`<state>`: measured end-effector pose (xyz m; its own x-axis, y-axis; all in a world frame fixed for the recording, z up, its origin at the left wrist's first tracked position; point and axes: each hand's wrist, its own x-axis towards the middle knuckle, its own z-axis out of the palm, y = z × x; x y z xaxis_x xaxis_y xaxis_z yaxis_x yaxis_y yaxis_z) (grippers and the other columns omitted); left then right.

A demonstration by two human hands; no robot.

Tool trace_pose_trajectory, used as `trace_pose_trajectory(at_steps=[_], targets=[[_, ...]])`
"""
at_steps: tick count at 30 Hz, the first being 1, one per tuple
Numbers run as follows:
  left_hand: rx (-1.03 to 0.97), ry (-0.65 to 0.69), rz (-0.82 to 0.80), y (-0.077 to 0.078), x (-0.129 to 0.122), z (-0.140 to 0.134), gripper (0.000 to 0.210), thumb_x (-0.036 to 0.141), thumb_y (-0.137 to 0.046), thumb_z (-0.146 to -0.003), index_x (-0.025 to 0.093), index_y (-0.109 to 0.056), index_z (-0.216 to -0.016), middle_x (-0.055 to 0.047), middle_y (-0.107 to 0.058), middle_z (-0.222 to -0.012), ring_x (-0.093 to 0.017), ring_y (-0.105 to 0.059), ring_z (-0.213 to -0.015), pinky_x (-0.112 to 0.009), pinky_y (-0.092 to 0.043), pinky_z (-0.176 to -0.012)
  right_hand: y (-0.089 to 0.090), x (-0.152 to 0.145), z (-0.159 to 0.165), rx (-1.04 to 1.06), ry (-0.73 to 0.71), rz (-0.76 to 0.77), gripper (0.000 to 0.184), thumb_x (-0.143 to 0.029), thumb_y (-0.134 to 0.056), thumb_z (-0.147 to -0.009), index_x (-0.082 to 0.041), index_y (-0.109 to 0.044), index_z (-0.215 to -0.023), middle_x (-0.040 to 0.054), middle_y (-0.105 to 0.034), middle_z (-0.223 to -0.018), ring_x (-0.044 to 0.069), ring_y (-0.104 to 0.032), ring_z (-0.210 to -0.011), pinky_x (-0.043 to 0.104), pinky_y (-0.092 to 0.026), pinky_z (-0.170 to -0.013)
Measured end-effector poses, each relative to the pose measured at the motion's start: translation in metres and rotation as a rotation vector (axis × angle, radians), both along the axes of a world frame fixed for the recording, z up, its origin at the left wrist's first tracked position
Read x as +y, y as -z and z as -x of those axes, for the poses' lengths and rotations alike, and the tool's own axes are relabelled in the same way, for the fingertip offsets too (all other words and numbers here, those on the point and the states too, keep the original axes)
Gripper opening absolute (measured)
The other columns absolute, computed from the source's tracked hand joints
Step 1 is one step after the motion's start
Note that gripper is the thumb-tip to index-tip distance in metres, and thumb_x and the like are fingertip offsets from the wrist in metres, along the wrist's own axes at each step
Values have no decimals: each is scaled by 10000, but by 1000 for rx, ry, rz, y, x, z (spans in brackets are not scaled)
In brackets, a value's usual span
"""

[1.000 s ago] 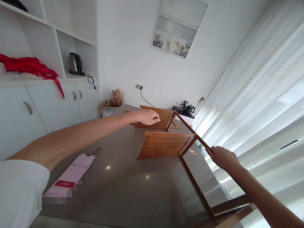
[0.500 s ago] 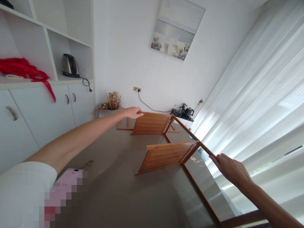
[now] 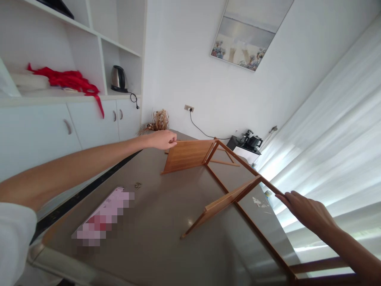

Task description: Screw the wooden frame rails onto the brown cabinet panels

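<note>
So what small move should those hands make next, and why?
I'd suggest a slow, slight swing of the far wooden panel with the left hand while the right hand steadies the top rail. The left appears to grip the panel's free upper corner, its opposite side seems joined to the frame, and the right is closed on the rail.
</note>
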<state>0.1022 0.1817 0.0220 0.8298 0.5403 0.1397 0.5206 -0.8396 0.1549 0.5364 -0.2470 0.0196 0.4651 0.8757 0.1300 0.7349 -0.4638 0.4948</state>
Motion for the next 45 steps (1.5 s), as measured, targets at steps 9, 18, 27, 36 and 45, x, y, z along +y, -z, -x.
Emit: trace_pose_trajectory(at_steps=[9,18,27,36,45], targets=[[79,-66,-36,-15,-53,61,322,413,-650,-1033,149,-662,-1217,-85,-694,-1171,-216,-696,-1009,-421,-613,-891,-29,75,28,102,279,200,378,-486,-640,-1016,-173,-652,-1228,61,-697,-1163,184,-696,-995,402,-607,-883],[143,-138,-51,-23,-114,87,271,408,-536,-1022,172,-655,-964,-38,-668,-777,-208,-625,-665,-336,-464,-647,-28,134,24,127,305,131,402,-477,-638,-1017,-198,-629,-1307,85,-666,-1289,213,-680,-1107,439,-593,-956],[206,-86,-30,-26,-175,102,267,435,-472,-951,253,-552,-773,-26,-667,-697,-242,-603,-601,-366,-270,-572,-25,192,15,127,208,102,396,-490,-622,-1024,-217,-636,-1309,87,-661,-1313,220,-671,-1143,451,-576,-995],[260,-119,-22,-23,-153,113,283,464,-508,-919,274,-541,-713,11,-609,-589,-220,-520,-492,-365,-226,-538,-15,232,11,91,149,74,426,-505,-625,-1020,-195,-629,-1312,85,-675,-1278,221,-680,-1118,468,-581,-983],[178,-193,287,-44,-94,96,647,821,-410,-938,237,-617,-752,-2,-656,-682,-176,-575,-588,-306,-344,-594,-34,210,13,111,159,21,465,-522,-608,-1024,-191,-600,-1350,95,-665,-1287,221,-678,-1108,465,-581,-971]])
